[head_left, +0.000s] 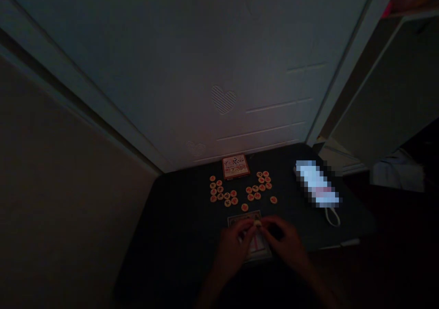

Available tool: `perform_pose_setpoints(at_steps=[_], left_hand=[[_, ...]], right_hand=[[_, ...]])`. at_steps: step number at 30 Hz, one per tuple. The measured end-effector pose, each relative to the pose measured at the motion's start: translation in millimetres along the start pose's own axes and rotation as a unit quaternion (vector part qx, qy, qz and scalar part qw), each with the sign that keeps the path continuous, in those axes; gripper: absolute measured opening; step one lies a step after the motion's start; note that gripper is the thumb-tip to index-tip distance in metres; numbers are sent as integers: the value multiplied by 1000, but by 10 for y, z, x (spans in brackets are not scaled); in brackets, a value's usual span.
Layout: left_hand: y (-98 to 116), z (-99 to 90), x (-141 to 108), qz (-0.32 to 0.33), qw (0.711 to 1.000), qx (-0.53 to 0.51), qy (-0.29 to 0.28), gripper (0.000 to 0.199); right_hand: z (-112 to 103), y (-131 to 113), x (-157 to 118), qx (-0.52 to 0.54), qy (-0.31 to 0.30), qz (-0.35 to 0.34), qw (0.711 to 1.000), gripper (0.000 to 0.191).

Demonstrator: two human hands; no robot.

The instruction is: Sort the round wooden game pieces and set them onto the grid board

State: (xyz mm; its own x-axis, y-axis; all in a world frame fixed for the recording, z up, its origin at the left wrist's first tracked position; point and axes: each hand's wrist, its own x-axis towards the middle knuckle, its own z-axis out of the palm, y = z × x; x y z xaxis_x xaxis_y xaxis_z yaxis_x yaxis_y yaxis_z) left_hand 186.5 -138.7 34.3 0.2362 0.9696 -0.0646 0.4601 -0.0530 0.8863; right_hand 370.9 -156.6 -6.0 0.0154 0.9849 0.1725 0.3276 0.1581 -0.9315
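My left hand (236, 242) and my right hand (283, 238) meet near the front of a dark table. Between their fingertips both pinch one small pale round xiangqi piece (258, 223). Below them lies a flat rectangular item (236, 218) with a patterned border, partly hidden by my hands; its kind is unclear in the dim light. Just beyond, a single piece (244, 207) lies flat, with another piece (273, 199) to the right. Farther back, several pieces form a left group (220, 189) and a right group (262, 187), their faces marked with characters.
A small red-and-white box (236, 167) with printed characters lies at the table's back. On the right a lit, blurred-out phone (317, 184) with a strap loop (332, 217) rests on the dark tabletop (178, 217). Behind stands a white panel (192, 71) with heart reliefs.
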Motion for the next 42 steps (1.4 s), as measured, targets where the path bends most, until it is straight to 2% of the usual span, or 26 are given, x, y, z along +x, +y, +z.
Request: perform_pose_setpoints(at_steps=[7,13,16,19,21,22,26,29,33,38,42], left_hand=[[100,-22,-19,24,1000,16,-9,25],[-32,-42,-48,25,999,20,-13,22],[-141,-131,-67,42,997,57,16,19],[-234,-267,-118,75,990,90,79,20],[-292,-358,-180,90,986,110,92,27],[-322,-398,-218,93,985,119,82,36],[-450,-500,-365,94,986,139,-5,92],[-522,-520,-414,92,983,153,-40,112],[-567,-500,-405,86,979,183,-37,115],[-599,-473,-383,102,973,204,-24,105],[-632,-457,-382,108,971,213,-16,103]], right_hand=[[-19,-24,9,4,-10,-1,1000,24],[-22,-34,11,13,-36,-4,999,21],[-24,-37,2,8,-44,1,999,21],[-23,-29,-4,-4,-40,1,999,20],[-18,-14,-6,-16,-45,-7,999,20],[-14,-7,-8,-24,-52,-12,998,20],[10,5,-19,-47,-91,-24,994,20],[32,-12,-24,-56,-131,-37,989,18],[49,-30,-22,-81,-171,-51,981,17],[31,-15,-40,-116,-180,-51,975,17],[-1,-33,-43,-138,-197,-57,969,16]])
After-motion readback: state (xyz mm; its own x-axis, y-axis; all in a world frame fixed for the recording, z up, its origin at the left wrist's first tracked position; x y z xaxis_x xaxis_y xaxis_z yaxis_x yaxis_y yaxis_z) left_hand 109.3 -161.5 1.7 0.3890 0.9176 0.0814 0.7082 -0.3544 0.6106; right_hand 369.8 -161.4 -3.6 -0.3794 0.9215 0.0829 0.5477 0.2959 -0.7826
